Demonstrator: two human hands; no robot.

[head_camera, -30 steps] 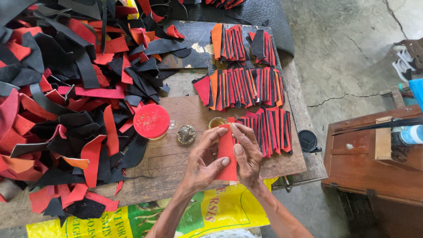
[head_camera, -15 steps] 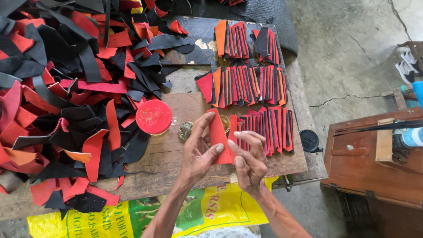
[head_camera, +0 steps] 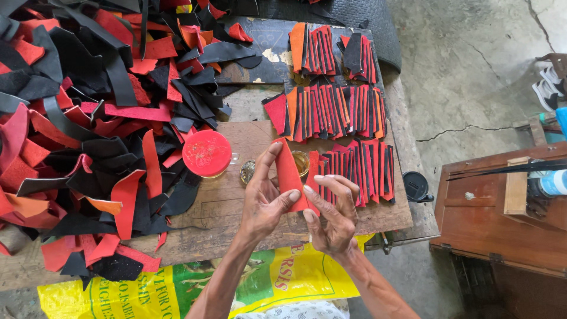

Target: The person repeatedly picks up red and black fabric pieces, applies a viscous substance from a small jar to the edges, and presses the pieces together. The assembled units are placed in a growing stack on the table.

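The left hand has its grip closed on a red triangular cutout, thumb and fingers pinching it upright above the near middle of the wooden bench. The right hand pinches the same cutout at its lower corner, its fingers curled over the piece. Just behind the hands sit two small open jars, with a round red lid to their left. Toward the right edge of the bench lie rows of stacked red and black cutouts. A loose heap of red and black scraps covers the left end. A yellow printed sack hangs below the near edge.
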